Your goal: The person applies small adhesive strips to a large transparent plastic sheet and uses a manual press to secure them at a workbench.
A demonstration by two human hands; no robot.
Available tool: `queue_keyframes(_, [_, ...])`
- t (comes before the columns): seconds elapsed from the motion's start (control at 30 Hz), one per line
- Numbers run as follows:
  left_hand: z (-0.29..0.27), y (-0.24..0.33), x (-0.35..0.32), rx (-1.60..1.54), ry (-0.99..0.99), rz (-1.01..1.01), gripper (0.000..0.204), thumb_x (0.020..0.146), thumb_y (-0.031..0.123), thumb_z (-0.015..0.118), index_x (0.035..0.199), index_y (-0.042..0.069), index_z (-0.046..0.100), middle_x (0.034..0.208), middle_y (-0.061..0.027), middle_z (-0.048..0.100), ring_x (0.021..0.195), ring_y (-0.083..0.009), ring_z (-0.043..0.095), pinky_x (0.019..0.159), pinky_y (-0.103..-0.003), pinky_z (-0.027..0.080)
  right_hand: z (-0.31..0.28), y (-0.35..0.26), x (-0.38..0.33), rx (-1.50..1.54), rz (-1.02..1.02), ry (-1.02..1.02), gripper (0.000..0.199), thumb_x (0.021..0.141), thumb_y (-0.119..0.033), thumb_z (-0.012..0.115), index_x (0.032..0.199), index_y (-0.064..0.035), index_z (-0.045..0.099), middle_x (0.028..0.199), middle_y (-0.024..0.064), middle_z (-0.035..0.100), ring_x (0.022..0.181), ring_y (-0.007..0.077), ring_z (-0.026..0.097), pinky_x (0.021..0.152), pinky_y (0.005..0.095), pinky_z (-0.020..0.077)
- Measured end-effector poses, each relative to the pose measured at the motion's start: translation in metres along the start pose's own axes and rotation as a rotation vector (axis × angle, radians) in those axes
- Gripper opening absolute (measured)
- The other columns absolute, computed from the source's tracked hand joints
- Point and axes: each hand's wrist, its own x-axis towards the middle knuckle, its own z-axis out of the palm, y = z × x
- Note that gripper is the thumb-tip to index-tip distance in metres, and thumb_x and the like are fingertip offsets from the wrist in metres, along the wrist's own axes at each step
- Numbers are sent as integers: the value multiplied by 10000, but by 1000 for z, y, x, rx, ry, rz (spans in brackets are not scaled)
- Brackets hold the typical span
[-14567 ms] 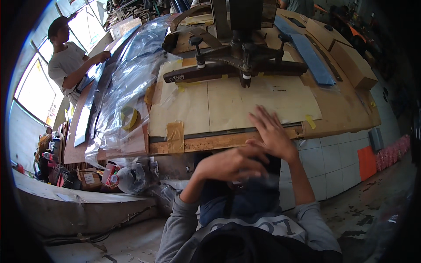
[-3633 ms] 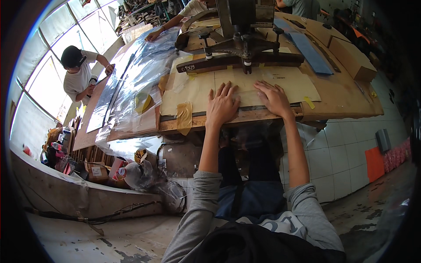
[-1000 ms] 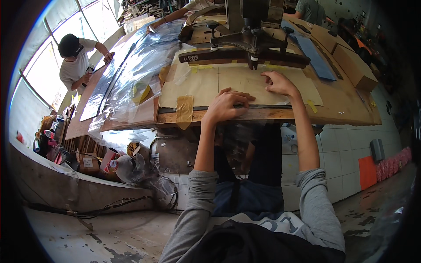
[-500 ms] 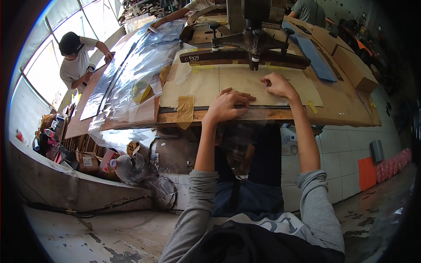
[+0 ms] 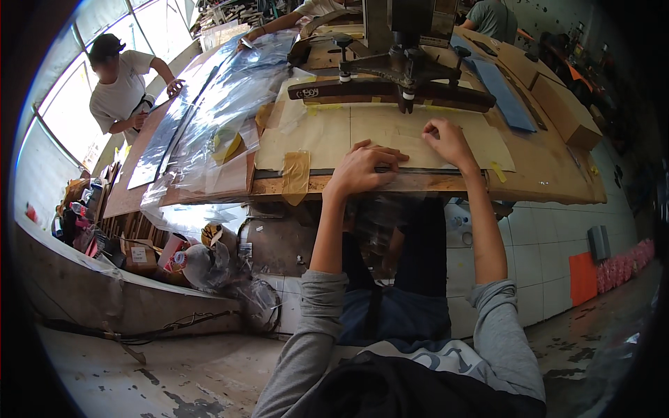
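Left hand (image 5: 362,167): laid flat, fingers spread, holding nothing; clear film (image 5: 390,182) is pressed onto the surface (image 5: 550,167).
Right hand (image 5: 449,139): fingers curled, film pinned against cardboard sheet (image 5: 334,132); nothing grasped.
Press arm (image 5: 397,76): mounted just beyond both hands.

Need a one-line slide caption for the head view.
Both hands, left hand and right hand, press a clear sheet flat on the workbench.

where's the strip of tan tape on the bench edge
In the head view, the tan tape strip hangs over the workbench's front edge, just left of the left hand, beside the clear plastic sheeting.
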Motion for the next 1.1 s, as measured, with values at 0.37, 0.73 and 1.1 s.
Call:
queue_keyframes(0.37, [2,3,4,-2,-6,-2,200,650,252,553,729,80,615,1143,-7,605,1051,-198,532,986,-362,290,-9,13,24,-34,34,-170,289,677,-85,657,950,-3,609,877,87,578,800,240,559,733,327,431])
queue_keyframes(0.73, [-3,6,-1,-6,14,-31,209,634,258,545,717,80,615,1139,-9,608,1008,-201,545,973,-352,306,23,-26,-66,-491,-112,237,199,819,-161,557,990,-90,629,1024,22,589,1041,194,489,913,451,305])
queue_keyframes(1.1, [3,9,2,-115,279,-44,139,738,132,569,811,33,633,1013,-106,637,909,-300,599,825,-351,456,30,2,-19,-472,-136,224,300,864,-187,489,1150,-118,548,1188,47,540,1121,204,473,918,529,338])
